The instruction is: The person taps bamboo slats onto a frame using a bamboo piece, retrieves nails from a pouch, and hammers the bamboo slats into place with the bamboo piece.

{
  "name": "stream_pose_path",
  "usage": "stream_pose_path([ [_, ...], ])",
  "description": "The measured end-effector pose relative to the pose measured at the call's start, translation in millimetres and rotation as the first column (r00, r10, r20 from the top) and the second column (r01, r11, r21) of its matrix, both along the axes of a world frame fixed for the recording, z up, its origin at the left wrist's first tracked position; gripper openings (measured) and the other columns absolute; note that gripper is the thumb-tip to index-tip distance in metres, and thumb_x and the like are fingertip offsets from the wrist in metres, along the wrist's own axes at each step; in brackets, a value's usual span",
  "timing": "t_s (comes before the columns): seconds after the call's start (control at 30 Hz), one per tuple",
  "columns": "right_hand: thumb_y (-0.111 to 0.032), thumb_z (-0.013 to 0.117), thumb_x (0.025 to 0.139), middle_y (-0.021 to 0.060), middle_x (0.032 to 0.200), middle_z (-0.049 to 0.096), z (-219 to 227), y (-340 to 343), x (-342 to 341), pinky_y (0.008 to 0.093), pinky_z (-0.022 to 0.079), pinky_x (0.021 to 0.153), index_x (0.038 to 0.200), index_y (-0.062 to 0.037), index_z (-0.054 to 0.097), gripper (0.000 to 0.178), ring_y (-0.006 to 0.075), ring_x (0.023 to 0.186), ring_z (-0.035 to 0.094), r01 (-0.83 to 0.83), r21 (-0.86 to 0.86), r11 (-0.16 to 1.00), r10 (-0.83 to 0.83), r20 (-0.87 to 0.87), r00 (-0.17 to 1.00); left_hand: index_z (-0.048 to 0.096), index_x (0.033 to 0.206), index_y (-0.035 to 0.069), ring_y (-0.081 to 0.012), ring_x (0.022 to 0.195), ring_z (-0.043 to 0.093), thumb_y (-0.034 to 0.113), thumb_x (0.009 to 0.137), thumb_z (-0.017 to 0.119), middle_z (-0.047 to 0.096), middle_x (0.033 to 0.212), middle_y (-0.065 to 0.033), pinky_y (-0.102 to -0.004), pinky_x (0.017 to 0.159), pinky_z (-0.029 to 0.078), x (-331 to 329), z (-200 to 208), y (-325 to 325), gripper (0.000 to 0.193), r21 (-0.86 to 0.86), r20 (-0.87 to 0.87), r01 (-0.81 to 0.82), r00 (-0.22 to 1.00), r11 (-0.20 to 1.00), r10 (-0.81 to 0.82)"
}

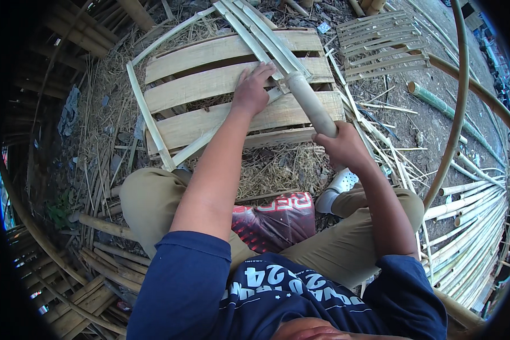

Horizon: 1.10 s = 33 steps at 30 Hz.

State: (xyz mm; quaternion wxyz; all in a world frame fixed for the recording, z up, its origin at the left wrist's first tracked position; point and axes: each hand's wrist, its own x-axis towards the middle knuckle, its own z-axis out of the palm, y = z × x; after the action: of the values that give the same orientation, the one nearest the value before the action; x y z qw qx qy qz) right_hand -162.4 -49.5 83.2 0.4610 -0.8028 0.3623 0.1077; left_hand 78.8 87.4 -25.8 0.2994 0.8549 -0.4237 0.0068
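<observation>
My right hand point(345, 146) is wrapped around the lower end of a thick, pale bamboo length point(311, 105). Its far end meets long split bamboo strips point(260, 39) that run away toward the top; whether it is joined to them or only touching, I cannot tell. My left hand point(254, 88) lies with fingers stretched out against the edge of these strips, close to the bamboo length's far end. Under both is a low slatted wooden platform point(198, 85). Thin bamboo strips point(147, 110) form an angular outline across and beside it.
A small slatted bamboo rack point(379, 45) lies at the far right. Green bamboo poles point(436, 99) and a pile of cut poles point(470, 232) are at the right. A curved pole point(458, 113) rises there. Shavings point(283, 167) and offcuts litter the ground. A dark printed cloth point(277, 224) lies between my legs.
</observation>
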Motion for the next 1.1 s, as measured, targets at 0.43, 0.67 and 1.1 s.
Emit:
stream_pose_path([
  [0.43, -0.037, 0.075, 0.084, 0.0308, 0.089, 0.071, -34, 8, 8, 0.0521, 0.056, 0.08, 0.107, 0.008, 0.062, 0.052, 0.0467, 0.086, 0.072, -0.049, -0.479, 0.876, 0.114, 0.108, 0.988, 0.059, 0.141, 0.018, -0.0177, 0.151, 0.039, -0.011, 0.079, 0.052, 0.051, 0.156, 0.0026, -0.0465, 0.127, 0.026, -1, -3, -2, 0.069, -0.005, 0.04, -0.02, 0.999, 1.0, 0.02],
  [0.67, -0.038, 0.076, 0.085, 0.0293, 0.087, 0.071, -32, 7, 9, 0.0496, 0.056, 0.077, 0.104, 0.0088, 0.063, 0.052, 0.0422, 0.081, 0.073, -0.069, -0.482, 0.873, 0.138, 0.109, 0.984, 0.06, 0.141, 0.018, -0.0185, 0.15, 0.04, -0.009, 0.079, 0.052, 0.051, 0.157, 0.0027, -0.0468, 0.127, 0.026, 1, -6, -1, 0.068, -0.003, 0.051, -0.01, 0.999, 1.0, 0.01],
  [1.1, -0.032, 0.074, 0.084, 0.0269, 0.085, 0.071, -18, 6, 20, 0.0529, 0.056, 0.077, 0.099, 0.0029, 0.063, 0.039, 0.0451, 0.082, 0.071, -0.022, -0.597, 0.802, 0.114, 0.117, 0.987, 0.059, 0.14, 0.011, -0.0273, 0.151, 0.038, -0.014, 0.078, 0.049, 0.052, 0.155, -0.0048, -0.0501, 0.126, 0.027, 7, -8, 0, 0.068, -0.074, 0.058, 0.028, 0.998, 0.997, -0.024],
])
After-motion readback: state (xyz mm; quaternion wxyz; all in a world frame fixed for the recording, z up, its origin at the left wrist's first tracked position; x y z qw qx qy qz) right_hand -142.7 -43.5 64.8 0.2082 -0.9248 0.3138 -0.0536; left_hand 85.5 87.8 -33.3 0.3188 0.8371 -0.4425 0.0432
